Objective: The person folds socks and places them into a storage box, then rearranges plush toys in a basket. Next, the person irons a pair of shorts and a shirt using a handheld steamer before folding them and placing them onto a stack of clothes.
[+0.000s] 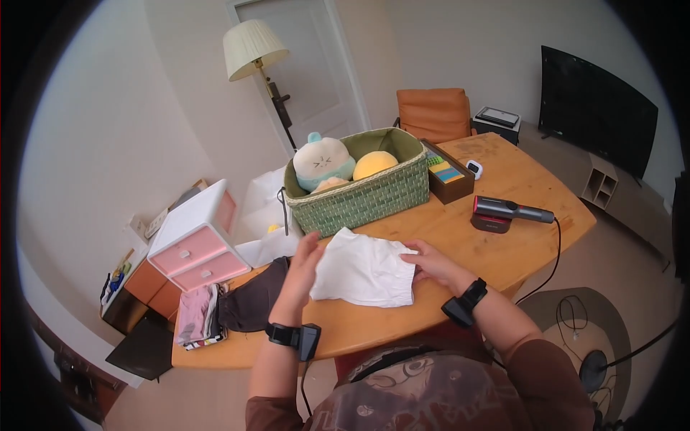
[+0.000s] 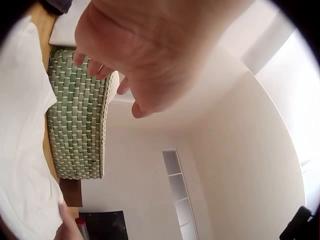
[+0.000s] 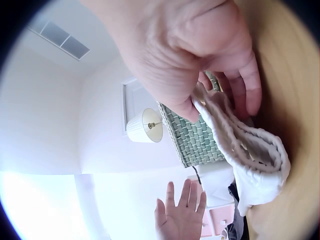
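Note:
A pair of white shorts (image 1: pixel 365 269) lies spread on the wooden table in front of the person. Its gathered elastic waistband (image 3: pixel 260 155) faces right. At that waistband's far corner, the right hand (image 1: pixel 436 263) pinches the cloth between thumb and fingers, seen close up in the right wrist view. The left hand (image 1: pixel 302 273) is held up beside the opposite end of the shorts, fingers straight and palm bare in the right wrist view. Dark folded cloth (image 1: pixel 255 298) lies just left of the left forearm.
Behind the shorts stands a green woven basket (image 1: pixel 366 200) with plush toys. A pile of folded clothes (image 1: pixel 199 316) sits by a pink-and-white drawer unit (image 1: pixel 194 248) at left. To the right are a brown box (image 1: pixel 451 188) and a corded hair dryer (image 1: pixel 514 210).

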Demonstrator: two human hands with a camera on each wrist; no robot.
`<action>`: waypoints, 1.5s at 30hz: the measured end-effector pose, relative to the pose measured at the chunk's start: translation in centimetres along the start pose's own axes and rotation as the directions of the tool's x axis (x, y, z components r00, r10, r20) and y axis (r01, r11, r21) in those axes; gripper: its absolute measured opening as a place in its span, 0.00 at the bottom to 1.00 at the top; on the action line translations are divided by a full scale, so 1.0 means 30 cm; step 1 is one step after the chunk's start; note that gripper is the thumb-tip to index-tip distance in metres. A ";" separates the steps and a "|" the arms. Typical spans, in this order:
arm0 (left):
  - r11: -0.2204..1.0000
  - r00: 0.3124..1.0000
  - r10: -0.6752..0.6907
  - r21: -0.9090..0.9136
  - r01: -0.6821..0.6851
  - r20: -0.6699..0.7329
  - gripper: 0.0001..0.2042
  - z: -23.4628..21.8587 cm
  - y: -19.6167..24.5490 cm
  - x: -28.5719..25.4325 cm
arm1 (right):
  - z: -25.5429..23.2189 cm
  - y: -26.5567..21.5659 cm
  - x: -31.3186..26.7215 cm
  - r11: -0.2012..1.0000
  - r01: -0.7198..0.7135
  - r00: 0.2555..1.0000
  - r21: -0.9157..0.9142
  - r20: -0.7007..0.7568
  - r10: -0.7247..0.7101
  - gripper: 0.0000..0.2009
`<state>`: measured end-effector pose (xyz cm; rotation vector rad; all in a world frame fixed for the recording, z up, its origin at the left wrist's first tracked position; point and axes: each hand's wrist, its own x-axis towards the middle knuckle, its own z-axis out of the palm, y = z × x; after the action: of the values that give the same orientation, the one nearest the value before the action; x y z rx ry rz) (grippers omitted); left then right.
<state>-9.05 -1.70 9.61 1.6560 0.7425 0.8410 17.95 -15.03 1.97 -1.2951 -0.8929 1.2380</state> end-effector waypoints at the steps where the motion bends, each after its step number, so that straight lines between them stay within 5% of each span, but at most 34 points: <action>1: 0.996 0.991 0.047 0.076 -0.057 0.127 0.29 0.023 -0.009 -0.007 | 0.014 -0.001 -0.001 1.000 -0.002 1.000 0.000 0.001 0.002 0.32; 7: 0.975 0.936 -0.099 0.219 0.024 0.337 0.31 0.230 0.003 -0.062 | 0.084 -0.019 -0.023 0.985 -0.020 0.972 0.173 0.232 -0.021 0.26; 9: 0.943 0.945 -0.031 0.323 -0.080 0.327 0.33 0.237 -0.087 -0.037 | 0.115 -0.028 -0.032 0.999 -0.006 0.943 0.052 0.331 -0.012 0.22; 11: 0.821 0.885 0.234 0.406 -0.402 0.403 0.35 0.238 -0.109 -0.027 | 0.112 -0.030 -0.040 0.997 -0.036 0.922 0.073 0.387 0.005 0.19; 13: 0.881 0.889 0.102 0.374 -0.289 0.446 0.32 0.225 -0.057 -0.044 | 0.110 -0.010 -0.032 0.998 -0.022 0.924 0.055 0.381 0.000 0.18; 15: 0.933 0.845 -0.268 0.343 0.108 0.464 0.31 0.219 0.032 -0.067 | 0.102 0.009 -0.023 0.999 -0.018 0.932 0.049 0.363 -0.001 0.18; 20: 0.997 0.897 -0.048 0.070 0.019 0.440 0.37 0.195 -0.050 -0.072 | 0.112 0.002 -0.040 0.977 0.167 0.965 -0.129 0.224 -0.135 0.23; 22: 0.999 0.897 0.023 0.013 -0.032 0.441 0.39 0.186 -0.052 -0.074 | 0.127 -0.032 -0.064 0.635 0.548 0.817 -0.545 0.187 -0.545 0.33; 23: 0.995 0.896 0.058 0.045 -0.086 0.440 0.41 0.182 -0.043 -0.076 | 0.136 -0.053 -0.072 0.634 0.548 0.818 -0.546 0.191 -0.543 0.33; 25: 0.988 0.895 0.093 0.074 -0.139 0.437 0.42 0.183 -0.016 -0.086 | 0.153 -0.100 -0.086 0.400 0.639 0.719 -0.656 0.325 -0.615 0.40; 26: 0.974 0.901 0.137 0.111 -0.199 0.412 0.42 0.192 0.030 -0.105 | 0.168 -0.119 -0.095 0.399 0.640 0.719 -0.657 0.329 -0.612 0.40; 28: 0.954 0.905 0.186 0.149 -0.259 0.383 0.43 0.205 0.121 -0.139 | 0.201 -0.159 -0.109 0.209 0.660 0.621 -0.722 0.366 -0.693 0.40; 34: 0.887 0.919 0.316 0.272 -0.374 0.236 0.42 0.202 0.214 -0.186 | 0.231 -0.276 -0.130 0.282 0.584 0.708 -0.762 0.308 -0.636 0.15; 36: 0.722 0.826 0.547 0.423 -0.548 0.136 0.42 0.192 0.219 -0.183 | 0.245 -0.311 -0.155 0.322 0.591 0.682 -0.740 0.245 -0.689 0.12; 37: 0.722 0.825 0.549 0.423 -0.548 0.132 0.42 0.186 0.217 -0.183 | 0.252 -0.332 -0.171 0.362 0.598 0.655 -0.715 0.176 -0.735 0.09; 43: 0.776 0.878 0.474 0.439 -0.453 0.067 0.43 0.141 0.126 -0.148 | 0.264 -0.436 -0.244 0.350 0.623 0.551 -0.699 0.074 -0.831 0.07; 45: 0.874 0.974 0.217 0.431 -0.223 0.065 0.37 0.127 0.136 -0.162 | 0.257 -0.448 -0.264 0.414 0.621 0.584 -0.665 0.041 -0.811 0.06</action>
<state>-8.36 -8.62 12.20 2.1802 0.7810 0.8607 11.13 -19.38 17.37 -1.2793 -1.5099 -0.0085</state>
